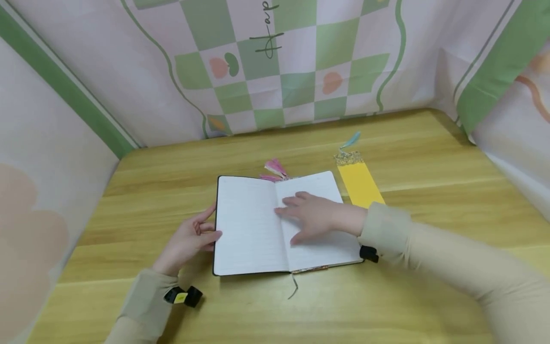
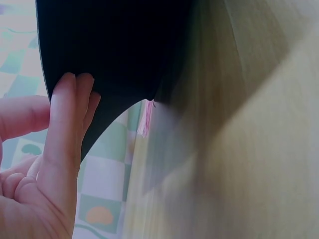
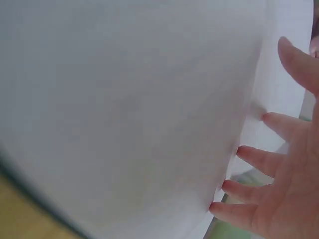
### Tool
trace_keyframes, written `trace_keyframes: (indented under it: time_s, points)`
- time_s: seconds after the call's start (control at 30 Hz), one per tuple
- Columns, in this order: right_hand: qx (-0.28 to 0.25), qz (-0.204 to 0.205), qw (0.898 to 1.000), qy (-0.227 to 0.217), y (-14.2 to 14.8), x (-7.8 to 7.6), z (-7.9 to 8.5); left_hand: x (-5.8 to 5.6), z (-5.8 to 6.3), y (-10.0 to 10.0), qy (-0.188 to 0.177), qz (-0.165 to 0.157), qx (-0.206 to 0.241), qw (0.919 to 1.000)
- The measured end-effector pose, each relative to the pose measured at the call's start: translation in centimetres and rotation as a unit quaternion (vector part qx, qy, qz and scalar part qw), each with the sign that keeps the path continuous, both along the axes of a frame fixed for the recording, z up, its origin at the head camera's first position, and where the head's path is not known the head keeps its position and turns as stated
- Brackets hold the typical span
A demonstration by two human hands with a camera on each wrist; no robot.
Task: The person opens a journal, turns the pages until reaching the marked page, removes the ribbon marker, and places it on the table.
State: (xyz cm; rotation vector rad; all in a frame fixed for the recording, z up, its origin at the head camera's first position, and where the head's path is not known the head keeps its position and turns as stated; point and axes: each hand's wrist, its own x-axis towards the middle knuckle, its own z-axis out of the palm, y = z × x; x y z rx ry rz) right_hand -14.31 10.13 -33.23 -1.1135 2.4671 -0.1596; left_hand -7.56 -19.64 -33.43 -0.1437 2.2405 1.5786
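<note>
On the bench [image 1: 253, 313], a yellow bookmark [image 1: 359, 184] lies right of the open notebook [image 1: 249, 224], its near end hidden behind the right cuff [image 1: 386, 231]; a pink tassel [image 1: 276, 167] pokes past the notebook's far edge. The left hand [image 1: 189, 241] pinches the raised left cover [image 2: 109, 45]; the right hand [image 1: 313, 216], grip released and fingers spread, touches the page near the fold.

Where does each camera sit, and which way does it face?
Head: worn on the head, facing forward and down at the open notebook; left grip, right grip and sleeves show.
Left wrist: on that wrist, facing the notebook's black cover; left grip's fingers show.
Right wrist: on that wrist, facing white pages; the right grip shows.
Head and left wrist both show the pink tassel.
</note>
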Motion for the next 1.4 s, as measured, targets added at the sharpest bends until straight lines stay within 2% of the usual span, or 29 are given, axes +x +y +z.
trace_keyframes:
  time_s: [0.13, 0.37, 0.5, 0.6, 0.87, 1.17, 1.4]
  points:
    - [0.009, -0.021, 1.000, 0.009, 1.4, -1.8, -0.2, -0.1, 0.1, 0.0, -0.004, 0.005, -0.004, 1.0000]
    - [-0.015, -0.067, 0.997, 0.018, 3.6, -4.9, -0.6, -0.2, -0.1, 0.0, -0.008, 0.008, 0.000, 0.9999]
    - [-0.005, -0.108, 0.994, 0.011, 4.4, -6.1, -0.4, -0.2, -0.2, -0.1, -0.005, 0.003, 0.005, 1.0000]
    - [0.007, -0.122, 0.992, 0.011, 4.6, -6.7, -0.3, -0.2, -0.3, -0.1, 0.000, -0.001, 0.002, 1.0000]
    - [0.007, -0.124, 0.992, 0.034, 4.2, -6.7, -0.3, -0.2, -0.2, -0.1, -0.002, 0.001, 0.001, 1.0000]
    - [0.045, -0.092, 0.987, 0.124, 3.6, -5.7, -0.1, -0.1, -0.1, -0.1, -0.003, 0.005, -0.003, 1.0000]
    - [0.023, -0.094, 0.986, 0.135, 4.0, -5.3, -0.1, -0.1, -0.2, -0.2, 0.000, 0.002, 0.000, 1.0000]
